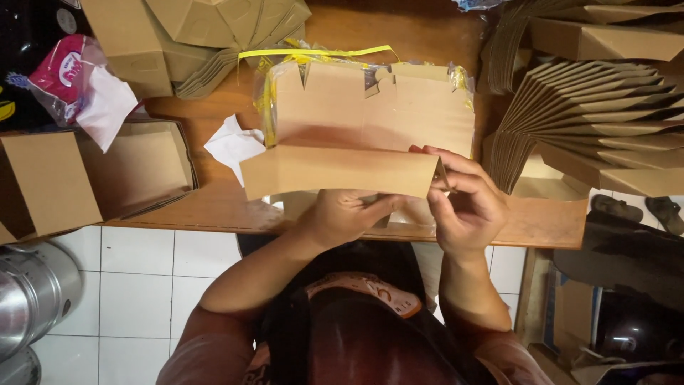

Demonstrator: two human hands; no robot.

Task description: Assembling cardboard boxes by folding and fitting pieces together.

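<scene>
Pink-and-white plastic packet [63, 75] far left, clear yellow-taped wrapper [285, 68] around brown card blanks [370, 107]

Both hands, left hand [345, 214] and right hand [463, 203], grip a flat cardboard blank [338, 171] over the wooden table [214, 203].

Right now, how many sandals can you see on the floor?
2: both lie side by side at the right edge, below the fanned cardboard, one sandal to the left and the other sandal beside it. More may be hidden off frame.

Matt brown cardboard blank [342, 170], wooden table [214, 203]
</scene>
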